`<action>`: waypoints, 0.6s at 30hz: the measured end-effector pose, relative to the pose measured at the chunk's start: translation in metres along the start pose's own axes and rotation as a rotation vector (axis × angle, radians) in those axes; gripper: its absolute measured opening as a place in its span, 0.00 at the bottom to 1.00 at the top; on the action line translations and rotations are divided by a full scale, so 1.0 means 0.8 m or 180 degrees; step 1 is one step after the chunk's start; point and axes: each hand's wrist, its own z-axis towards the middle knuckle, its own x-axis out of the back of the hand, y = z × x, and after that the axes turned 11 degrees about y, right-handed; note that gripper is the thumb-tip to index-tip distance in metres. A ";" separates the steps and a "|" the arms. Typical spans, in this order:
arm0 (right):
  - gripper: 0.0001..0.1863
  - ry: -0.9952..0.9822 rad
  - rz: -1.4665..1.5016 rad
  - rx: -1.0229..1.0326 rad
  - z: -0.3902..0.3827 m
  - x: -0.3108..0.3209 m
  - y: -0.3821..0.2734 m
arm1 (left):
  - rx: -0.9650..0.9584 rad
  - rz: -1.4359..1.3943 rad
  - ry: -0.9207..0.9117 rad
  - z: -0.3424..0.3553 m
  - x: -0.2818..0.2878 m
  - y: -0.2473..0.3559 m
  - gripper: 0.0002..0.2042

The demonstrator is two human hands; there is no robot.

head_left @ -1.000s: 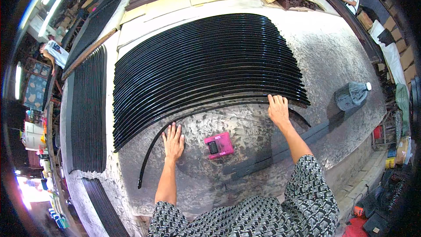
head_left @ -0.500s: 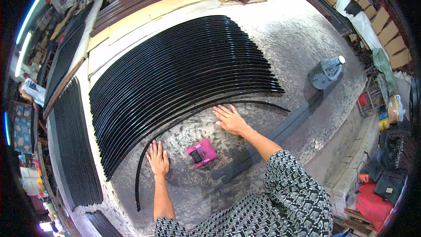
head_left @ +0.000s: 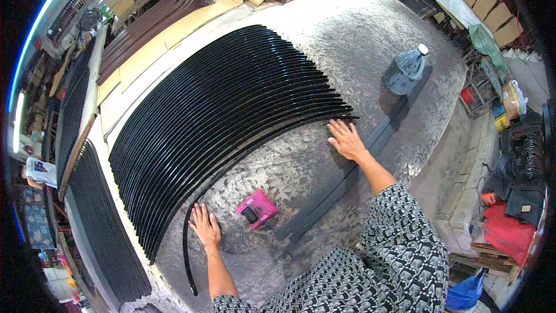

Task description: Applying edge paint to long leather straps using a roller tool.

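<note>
A broad row of glossy black strips point(head_left: 231, 93) lies side by side on the worn table. The nearest loose black strip point(head_left: 186, 249) runs along the row's front edge, and its left end bends away toward me. My left hand point(head_left: 207, 229) lies flat, fingers stretched, with the fingertips at this strip near its bend. Fingers spread, my right hand point(head_left: 349, 142) rests by the right end of the row, its fingertips touching or just short of the strip. Between my hands sits a pink box-like tool with a dark window point(head_left: 257, 209).
A dark flat bar point(head_left: 353, 165) lies slanted across the table at the right. Beyond my right hand stands a bluish plastic jug with a white cap point(head_left: 403, 72). More dark strips point(head_left: 101, 226) fill the left side, and cardboard point(head_left: 174, 33) lies at the back. Another person point(head_left: 40, 171) is at far left.
My right hand has slid right along the near strip to its end. That strip's right part, which stood off from the row, now lies against it. My left hand stays by the bend.
</note>
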 end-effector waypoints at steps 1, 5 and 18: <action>0.30 0.0001 -0.0002 -0.0110 -0.003 0.003 0.005 | -0.0046 0.0031 0.0036 0.000 -0.001 -0.003 0.25; 0.31 0.0172 0.0152 -0.0830 -0.012 0.005 0.023 | -0.0061 0.0056 -0.0001 0.001 -0.002 -0.002 0.25; 0.39 0.2824 0.2088 -0.2982 0.012 -0.017 0.005 | 0.0248 0.0222 0.0162 -0.026 -0.006 -0.012 0.27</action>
